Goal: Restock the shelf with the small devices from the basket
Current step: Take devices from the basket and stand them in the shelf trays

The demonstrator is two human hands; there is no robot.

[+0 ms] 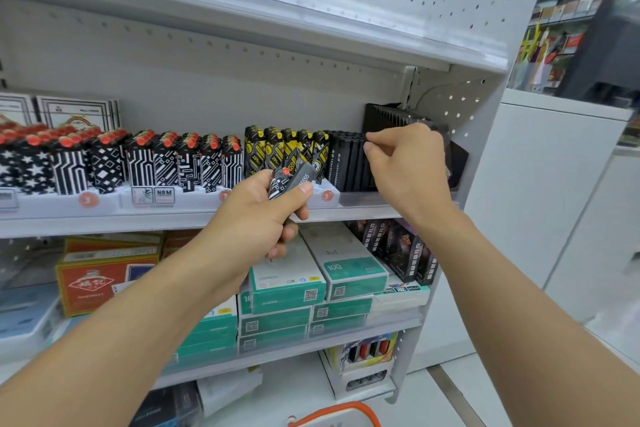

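Both arms extended forward. My left hand (263,215) curled, gripping; my right hand (408,163) raised higher, thumb and forefinger pinched.

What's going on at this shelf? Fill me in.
A person is restocking small devices on a store shelf. The left hand grips a few devices, one black-and-white patterned with a red top, one grey. The right hand pinches at the top of the row of black devices at the shelf's right end, beside the yellow-and-black ones. An orange-rimmed basket sits at the bottom edge of the view.
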